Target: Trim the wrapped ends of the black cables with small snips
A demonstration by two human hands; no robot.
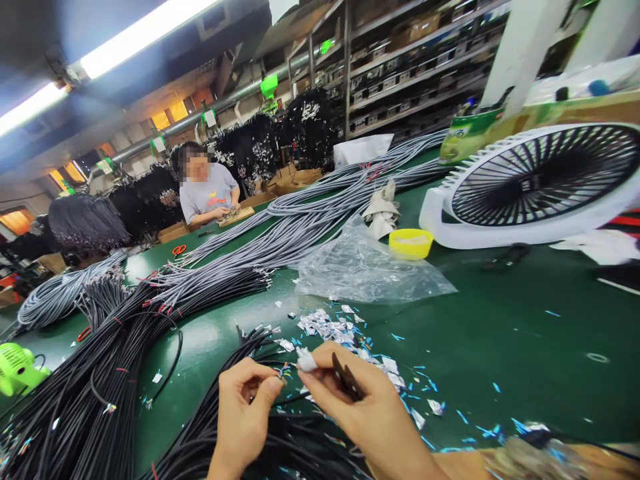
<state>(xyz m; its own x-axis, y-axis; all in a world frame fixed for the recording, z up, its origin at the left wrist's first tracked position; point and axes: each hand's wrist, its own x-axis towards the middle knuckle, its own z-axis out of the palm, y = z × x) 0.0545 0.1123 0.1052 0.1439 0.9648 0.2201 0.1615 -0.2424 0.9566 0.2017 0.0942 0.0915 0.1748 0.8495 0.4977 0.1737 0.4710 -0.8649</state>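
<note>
My left hand (247, 407) pinches the stripped end of a black cable (260, 363), where thin coloured wires show at its fingertips. My right hand (357, 400) is closed too: its thumb and forefinger pinch a small white foil scrap (306, 362) at the cable's end, and a dark slim tool (345, 379) lies against its palm. Both hands meet just above the green table (500, 333). A heap of silver foil scraps (330, 328) lies right behind them. Bundles of black cables (100, 373) run along the left.
Grey cable bundles (300, 220) stretch across the table's middle. A crumpled clear plastic bag (360, 267), a yellow bowl (411, 243) and a white fan (540, 180) lie to the right. A person (207, 193) works at the far end. A green fan (17, 368) sits at left.
</note>
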